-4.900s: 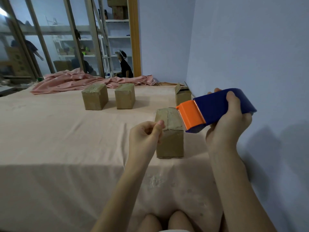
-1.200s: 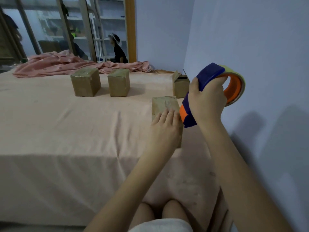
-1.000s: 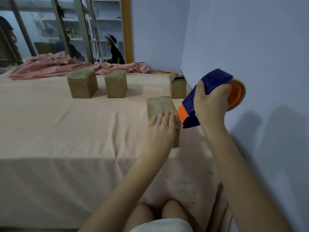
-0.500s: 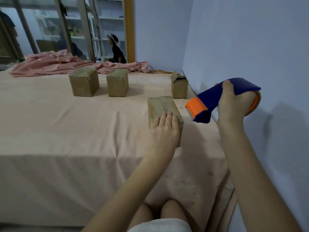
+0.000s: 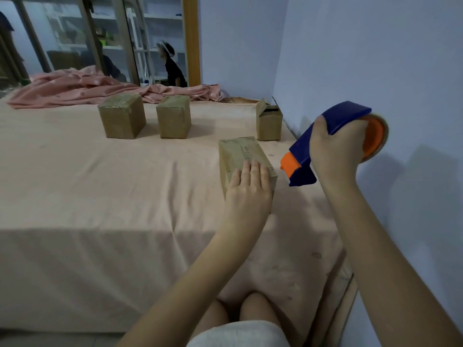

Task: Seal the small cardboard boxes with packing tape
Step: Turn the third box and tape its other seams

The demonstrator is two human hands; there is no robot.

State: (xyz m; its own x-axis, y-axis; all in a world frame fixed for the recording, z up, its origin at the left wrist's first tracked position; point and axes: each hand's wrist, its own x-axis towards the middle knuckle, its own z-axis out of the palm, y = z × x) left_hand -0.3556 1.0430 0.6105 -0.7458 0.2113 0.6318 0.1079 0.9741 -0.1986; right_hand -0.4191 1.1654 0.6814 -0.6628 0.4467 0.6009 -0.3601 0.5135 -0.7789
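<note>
Under the flat left hand [image 5: 250,189], 1 brown taped box [image 5: 240,152]; right hand [image 5: 335,151] fingers grip the dispenser [image 5: 325,136].

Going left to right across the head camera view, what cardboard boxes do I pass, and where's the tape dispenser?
Far-left sealed box → second sealed box → box under the left hand → open-flapped box → tape dispenser in the right hand.

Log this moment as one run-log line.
left hand: flat on nearest box | right hand: grips tape dispenser, off box | open box: unsealed
</note>
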